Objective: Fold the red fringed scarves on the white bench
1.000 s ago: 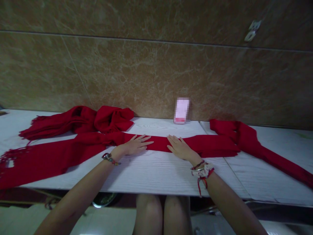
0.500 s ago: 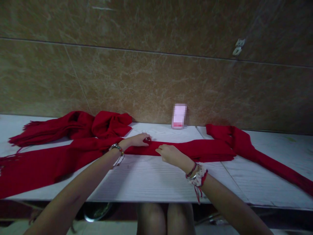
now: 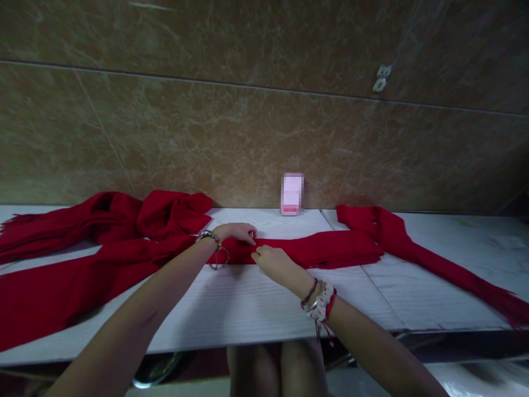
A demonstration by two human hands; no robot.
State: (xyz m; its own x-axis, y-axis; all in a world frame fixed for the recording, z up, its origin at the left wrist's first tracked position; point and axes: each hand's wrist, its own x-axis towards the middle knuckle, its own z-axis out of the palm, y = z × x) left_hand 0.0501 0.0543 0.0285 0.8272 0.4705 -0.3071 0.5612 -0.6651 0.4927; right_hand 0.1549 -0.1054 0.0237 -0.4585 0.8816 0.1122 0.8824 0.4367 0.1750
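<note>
A long red scarf (image 3: 318, 252) lies across the middle of the table, folded into a narrow strip with stacked layers at its right end. At its far edge my left hand (image 3: 236, 232) bends its fingers down onto the cloth, thumb close to the fingertips. Just right of it, my right hand (image 3: 271, 263) is closed, thumb and fingers pinching the scarf's upper surface. The two hands are almost touching. Leftward the scarf widens into a looser, flat part (image 3: 49, 289). What lies under my palms is hidden.
Behind on the left is a bunched red scarf (image 3: 111, 215) with fringe. Another red scarf (image 3: 417, 251) trails to the right edge. A pixelated pink-white object (image 3: 292, 194) leans on the tiled wall (image 3: 231, 138). Below the white table (image 3: 231, 309) are my knees and a round bowl-like thing (image 3: 155, 368).
My hands have come closer together, the left fingers more curled near the right hand. The whole view has shifted a little, bringing the right-hand scarf's fringed end into sight.
</note>
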